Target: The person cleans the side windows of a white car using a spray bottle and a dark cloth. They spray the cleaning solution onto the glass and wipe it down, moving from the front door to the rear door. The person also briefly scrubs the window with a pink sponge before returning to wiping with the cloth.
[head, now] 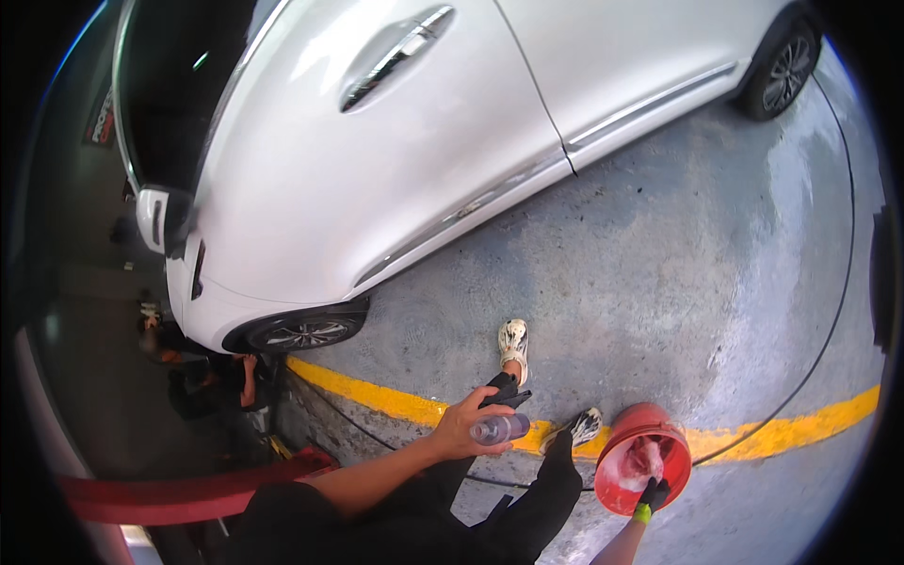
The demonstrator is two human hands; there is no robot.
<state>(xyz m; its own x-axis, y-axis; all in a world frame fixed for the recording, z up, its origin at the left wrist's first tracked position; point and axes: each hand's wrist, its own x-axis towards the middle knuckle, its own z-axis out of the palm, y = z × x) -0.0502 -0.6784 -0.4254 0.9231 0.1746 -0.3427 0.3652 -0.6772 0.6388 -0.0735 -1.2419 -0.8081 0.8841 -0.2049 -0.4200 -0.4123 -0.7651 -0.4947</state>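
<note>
My left hand (466, 424) is bare and closed around a small clear plastic bottle (500, 429), held out over my legs. My right hand (655, 492) wears a dark glove with a lime-green cuff. It reaches over the near rim of a red plastic bucket (606, 487) and grips a wet, pinkish cloth (651, 458) among whitish suds; the fingertips are hard to make out. The bucket stands on the floor beside my patterned clog (586, 426). Ahead of me is the side of a white car (438, 176), with a chrome door handle (397, 58).
A black hose (849, 212) curves over the concrete floor (635, 247), behind the bucket and past my feet. A yellow painted line (374, 395) crosses the floor. Near the car's front wheel (307, 332) are other people (212, 381). A red beam (191, 494) lies at lower left.
</note>
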